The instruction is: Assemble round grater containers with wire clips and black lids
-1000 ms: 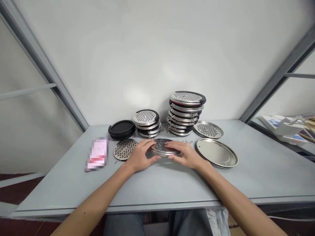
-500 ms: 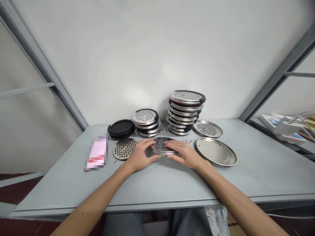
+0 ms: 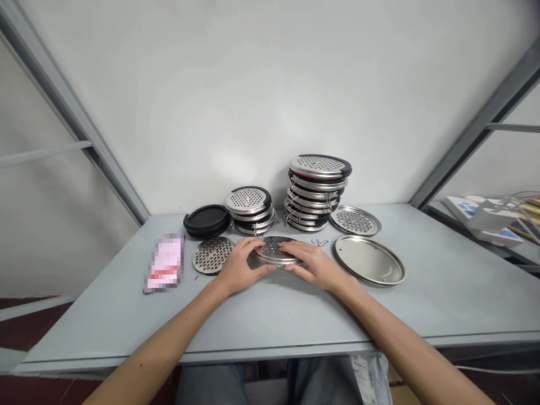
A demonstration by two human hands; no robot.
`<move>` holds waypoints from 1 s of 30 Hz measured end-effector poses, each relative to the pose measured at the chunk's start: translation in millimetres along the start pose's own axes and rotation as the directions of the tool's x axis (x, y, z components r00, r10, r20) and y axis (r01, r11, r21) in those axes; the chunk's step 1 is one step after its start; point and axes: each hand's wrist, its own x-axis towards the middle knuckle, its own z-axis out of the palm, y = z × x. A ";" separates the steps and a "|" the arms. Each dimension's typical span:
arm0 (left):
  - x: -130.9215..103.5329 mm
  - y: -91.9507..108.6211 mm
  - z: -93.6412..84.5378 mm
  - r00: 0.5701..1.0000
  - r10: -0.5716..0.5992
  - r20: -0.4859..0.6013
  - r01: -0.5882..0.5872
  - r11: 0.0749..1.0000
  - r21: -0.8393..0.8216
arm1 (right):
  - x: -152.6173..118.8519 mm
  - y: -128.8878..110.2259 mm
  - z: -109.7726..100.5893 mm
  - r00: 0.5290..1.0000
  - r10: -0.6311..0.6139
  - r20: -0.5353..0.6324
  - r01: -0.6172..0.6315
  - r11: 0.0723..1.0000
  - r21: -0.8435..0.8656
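On my feed, far left, a grey metal frame [image 3: 112, 169] slants down to the back corner of the grey counter [image 3: 278, 320]. Next I see a pink packet [image 3: 164, 262], blurred out, lying flat on the near left part. Behind and to the right of it sits a black round cover [image 3: 206, 220], its exact number of layers unclear to me. In front of that lies a flat steel plate [image 3: 211, 256] full of holes, its right side just beside my left hand [image 3: 239, 264].

That hand has its fingers over the left side of a round grater [image 3: 275, 260], with the thumb at its near rim. Behind, near the wall, stands a short stack [image 3: 248, 201] of similar discs with wire clips along its sides. The grater is in the middle, grasped between both my hands; I can't tell whether it touches the counter. My right hand [image 3: 314, 263] has its fingers laid across the holed top and its thumb at the near rim.

A taller stack [image 3: 317, 197] rises behind it, and a loose clip [image 3: 319, 243] lies just beyond that hand. Farther right are a holed tray [image 3: 356, 220] at the back and a plain round tray [image 3: 371, 260] in front.
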 end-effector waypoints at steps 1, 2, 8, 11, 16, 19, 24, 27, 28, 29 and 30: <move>0.2 -0.1 0.5 1.000 -0.009 -0.004 0.009 1.000 -0.010 | 0.2 0.1 -0.1 1.000 -0.006 -0.002 0.006 1.000 -0.005; 0.5 -0.1 1.0 1.000 -0.019 -0.005 0.019 1.000 -0.022 | 0.4 0.0 -0.2 1.000 -0.012 -0.003 0.012 1.000 -0.010; 0.4 -1.2 1.4 0.997 -0.066 0.049 0.070 0.993 -0.099 | 3.7 -3.8 -2.1 0.997 -0.075 0.008 0.075 0.994 -0.076; -0.4 -2.8 1.0 0.995 -0.069 0.069 0.078 0.989 -0.129 | 5.6 -6.6 -2.6 0.995 -0.094 0.024 0.096 0.990 -0.106; -0.2 -1.6 -0.3 0.993 -0.082 0.089 0.095 0.983 -0.158 | 6.1 -8.7 -1.1 0.993 -0.114 0.021 0.115 0.983 -0.141; 0.0 0.4 -0.3 0.989 -0.104 0.107 0.118 0.984 -0.137 | 5.1 -7.7 0.4 0.992 -0.125 -0.008 0.123 0.981 -0.149; -2.9 2.0 1.6 0.992 -0.068 0.109 0.076 0.994 -0.079 | 3.0 -2.0 2.7 0.996 -0.068 -0.049 0.063 0.993 -0.101; -5.3 3.1 1.2 0.993 -0.055 0.106 0.058 0.998 -0.023 | 1.6 0.1 4.3 0.997 -0.057 -0.055 0.056 0.998 -0.017; -5.8 3.7 0.7 0.993 -0.054 0.107 0.055 0.998 -0.008 | 1.3 0.0 4.8 0.997 -0.053 -0.049 0.053 0.999 0.011; -6.1 4.2 0.3 0.993 -0.053 0.107 0.052 0.999 0.006 | 1.1 -0.5 5.1 0.998 -0.044 -0.044 0.046 0.998 0.038; -6.2 4.7 -0.2 0.993 -0.050 0.103 0.048 0.999 0.021 | 1.0 -1.3 5.3 0.999 -0.029 -0.039 0.032 0.998 0.061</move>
